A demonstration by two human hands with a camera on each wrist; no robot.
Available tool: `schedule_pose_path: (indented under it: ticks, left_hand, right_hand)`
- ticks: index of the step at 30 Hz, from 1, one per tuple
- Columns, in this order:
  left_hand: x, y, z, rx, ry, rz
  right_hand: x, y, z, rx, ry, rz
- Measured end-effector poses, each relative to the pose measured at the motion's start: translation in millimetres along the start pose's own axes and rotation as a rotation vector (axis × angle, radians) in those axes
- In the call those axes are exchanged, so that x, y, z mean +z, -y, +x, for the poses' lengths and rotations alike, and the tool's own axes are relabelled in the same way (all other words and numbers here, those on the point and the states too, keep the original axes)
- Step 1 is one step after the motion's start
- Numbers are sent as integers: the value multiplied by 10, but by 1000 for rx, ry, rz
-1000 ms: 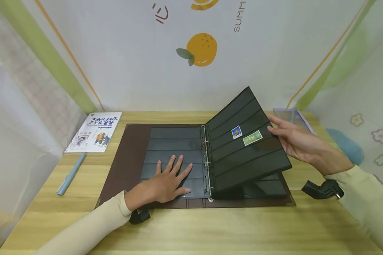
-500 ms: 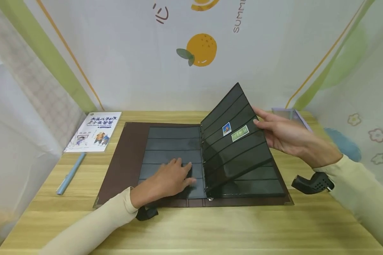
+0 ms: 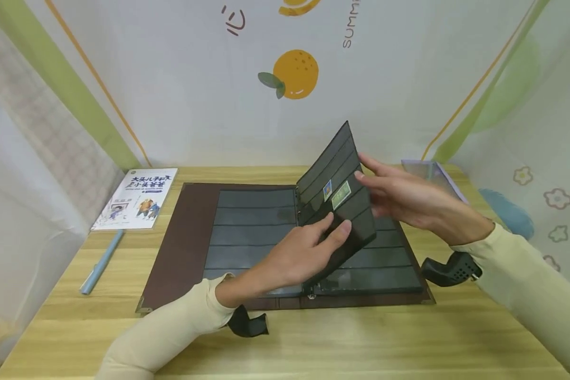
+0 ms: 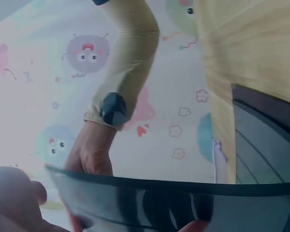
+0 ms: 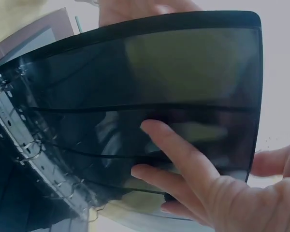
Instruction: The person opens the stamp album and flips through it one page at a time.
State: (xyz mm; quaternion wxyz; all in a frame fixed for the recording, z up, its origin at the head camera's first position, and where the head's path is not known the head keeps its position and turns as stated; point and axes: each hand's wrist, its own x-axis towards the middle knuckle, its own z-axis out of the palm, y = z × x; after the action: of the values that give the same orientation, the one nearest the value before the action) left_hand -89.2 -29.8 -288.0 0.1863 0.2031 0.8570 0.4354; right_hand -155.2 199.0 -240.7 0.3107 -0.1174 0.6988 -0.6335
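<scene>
A brown ring-bound stamp album [image 3: 182, 232] lies spread on the table, with black pages crossed by strip pockets. My right hand [image 3: 404, 198] holds a raised stack of pages [image 3: 366, 227] by its outer edge, the thumb on the stamp side. Behind the stack its fingers lie along the back, seen in the right wrist view. A small blue stamp [image 3: 328, 190] and a green stamp [image 3: 341, 195] sit in pockets of the raised page. My left hand [image 3: 304, 250] reaches across to the page just below them, fingers extended; whether they touch it cannot be told.
A white illustrated booklet [image 3: 135, 199] lies at the table's back left, a blue pen [image 3: 102, 262] in front of it. A clear purple-edged case [image 3: 432, 171] is behind the right hand. Printed curtains rise behind and at both sides.
My left hand has lifted off the left page and moved right to the raised stack. My right hand has swung the stack further left and more upright.
</scene>
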Motion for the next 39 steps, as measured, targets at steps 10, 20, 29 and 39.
schedule_pose_path:
  ticks: [10, 20, 29, 39]
  left_hand:
    - [-182, 96, -139, -68, -77, -234]
    - [-301, 195, -283, 15, -97, -546]
    - [-744, 284, -558, -20, -248, -535]
    - [-1067, 1048, -535, -266, -442, -211]
  right_hand:
    - [392, -34, 173, -125, 70, -188]
    - [412, -1182, 112, -256, -52, -1106]
    - [340, -1524, 116, -142, 56, -1210]
    - [363, -1515, 129, -153, 64, -1221]
